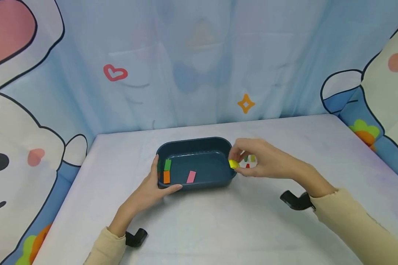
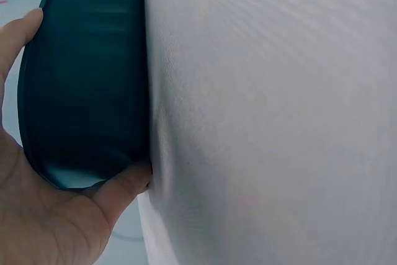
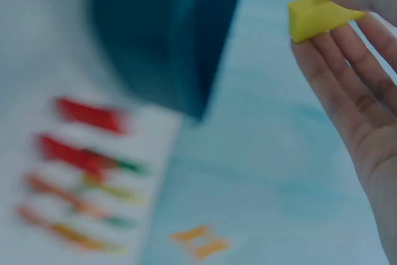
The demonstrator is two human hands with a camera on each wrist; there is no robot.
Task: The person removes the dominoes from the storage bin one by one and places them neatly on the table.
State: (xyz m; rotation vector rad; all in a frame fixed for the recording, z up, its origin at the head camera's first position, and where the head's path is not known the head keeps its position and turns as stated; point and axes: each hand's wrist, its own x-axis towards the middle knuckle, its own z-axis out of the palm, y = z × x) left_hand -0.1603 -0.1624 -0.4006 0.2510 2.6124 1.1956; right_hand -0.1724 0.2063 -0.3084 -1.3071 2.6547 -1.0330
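A dark teal rectangular tray (image 1: 199, 186) stands on the table with a green block (image 1: 167, 164), an orange block (image 1: 166, 177) and a pink block (image 1: 191, 176) inside. My left hand (image 1: 156, 184) holds the tray's left end, fingers at the side rim and thumb along the front wall. Between thumb and fingers, my right hand (image 1: 263, 158) pinches a yellow block (image 3: 316, 17) near the tray's right rim. In the right wrist view the block shows a flat, elongated shape, apart from the tray wall.
To the right of the tray, partly hidden behind my right hand, lie several loose blocks; a red block (image 3: 90, 115) is among them, blurred in the right wrist view. A white cloth (image 1: 205, 224) covers the table. A printed blue curtain (image 1: 199, 73) hangs behind.
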